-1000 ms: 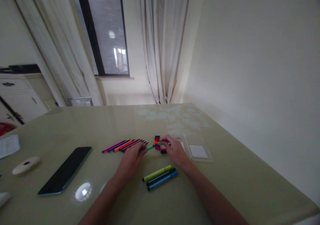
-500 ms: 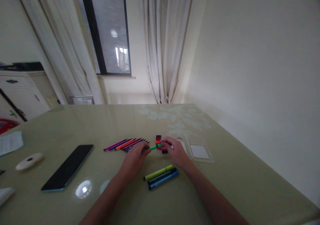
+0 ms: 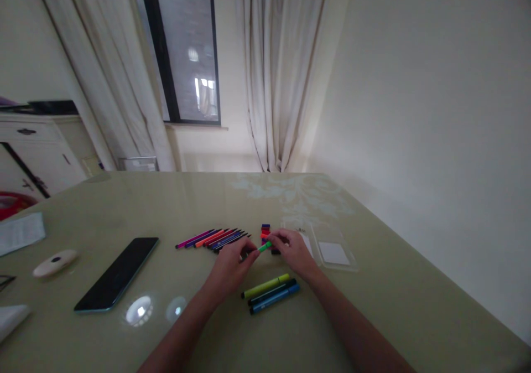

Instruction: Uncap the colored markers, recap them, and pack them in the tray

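Observation:
A green marker is held level between my two hands above the table. My left hand pinches its left end, fingers closed. At the other end, the fingertips of my right hand are closed on it; whether they grip a cap or the barrel I cannot tell. Just beyond my right fingers lies a short column of coloured marker caps, partly hidden. A row of uncapped markers lies behind my left hand. Nearer me rest a yellow-green marker, a dark marker and a blue marker, all capped.
An open clear plastic case with white inserts lies right of my right hand. On the left are a dark phone, a white oval object and a light blue sheet. A wall borders the table's right side.
My hands have come slightly closer together, and less of the green marker shows between them. The view has shifted a little; the other markers stay where they lie.

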### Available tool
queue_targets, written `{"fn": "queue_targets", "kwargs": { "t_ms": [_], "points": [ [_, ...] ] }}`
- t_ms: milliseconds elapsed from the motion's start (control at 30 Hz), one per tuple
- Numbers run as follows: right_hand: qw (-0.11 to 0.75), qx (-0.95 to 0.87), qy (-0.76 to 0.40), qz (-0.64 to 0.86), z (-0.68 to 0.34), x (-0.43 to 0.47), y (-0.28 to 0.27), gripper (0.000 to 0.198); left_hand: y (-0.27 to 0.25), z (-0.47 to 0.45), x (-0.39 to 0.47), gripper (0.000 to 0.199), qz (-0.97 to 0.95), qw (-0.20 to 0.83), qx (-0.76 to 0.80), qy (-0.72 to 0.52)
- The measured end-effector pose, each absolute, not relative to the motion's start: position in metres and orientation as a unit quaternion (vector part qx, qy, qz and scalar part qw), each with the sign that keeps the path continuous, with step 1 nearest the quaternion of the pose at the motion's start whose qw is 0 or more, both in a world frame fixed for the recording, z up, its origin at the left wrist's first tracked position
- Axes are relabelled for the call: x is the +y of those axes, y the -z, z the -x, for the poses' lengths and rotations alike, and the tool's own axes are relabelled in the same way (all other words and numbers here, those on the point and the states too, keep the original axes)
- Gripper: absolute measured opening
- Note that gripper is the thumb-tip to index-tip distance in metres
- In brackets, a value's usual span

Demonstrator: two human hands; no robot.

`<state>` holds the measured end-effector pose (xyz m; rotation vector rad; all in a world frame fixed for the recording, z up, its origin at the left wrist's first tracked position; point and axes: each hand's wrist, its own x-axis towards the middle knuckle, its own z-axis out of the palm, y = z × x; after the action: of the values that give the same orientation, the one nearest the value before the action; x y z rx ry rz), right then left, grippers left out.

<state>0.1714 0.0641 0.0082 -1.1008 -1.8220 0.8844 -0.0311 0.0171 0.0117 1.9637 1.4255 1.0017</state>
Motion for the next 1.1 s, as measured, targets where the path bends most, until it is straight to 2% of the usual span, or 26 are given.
{"fn": "queue_targets", "kwargs": {
  "t_ms": [167,333,400,500,567,633,767,1100],
  "points": [
    [0.319,-0.803,-0.115,0.491,-0.169,0.069,-0.003,0.03,-0.011,0.026,0.007,0.01,-0.77,0.258,0.513,-0.278],
    [0.235,-0.814,-0.034,0.53,-0.167,0.068,0.0,0.029,-0.009,0.028,0.009,0.019,-0.787,0.24,0.512,-0.247],
    [0.219,-0.804,-0.017,0.553,-0.169,0.068,-0.002,0.027,-0.011,0.04,0.017,0.021,-0.77,0.221,0.54,-0.257],
    [0.193,-0.786,-0.009,0.587,-0.171,0.07,-0.006,0.024,-0.015,0.071,0.03,0.024,-0.709,0.114,0.643,-0.267],
    [0.183,-0.779,-0.013,0.599,-0.171,0.071,-0.007,0.023,-0.014,0.092,0.035,0.027,-0.665,0.034,0.708,-0.237],
    [0.185,-0.78,-0.018,0.597,-0.17,0.071,-0.008,0.021,-0.011,0.109,0.037,0.029,-0.645,-0.002,0.74,-0.192],
    [0.185,-0.789,-0.018,0.586,-0.168,0.071,-0.007,0.02,-0.005,0.121,0.037,0.031,-0.646,-0.006,0.749,-0.149],
    [0.188,-0.784,-0.019,0.591,-0.168,0.073,-0.003,0.02,0.003,0.13,0.038,0.037,-0.636,-0.004,0.759,-0.139]
  ]
}}
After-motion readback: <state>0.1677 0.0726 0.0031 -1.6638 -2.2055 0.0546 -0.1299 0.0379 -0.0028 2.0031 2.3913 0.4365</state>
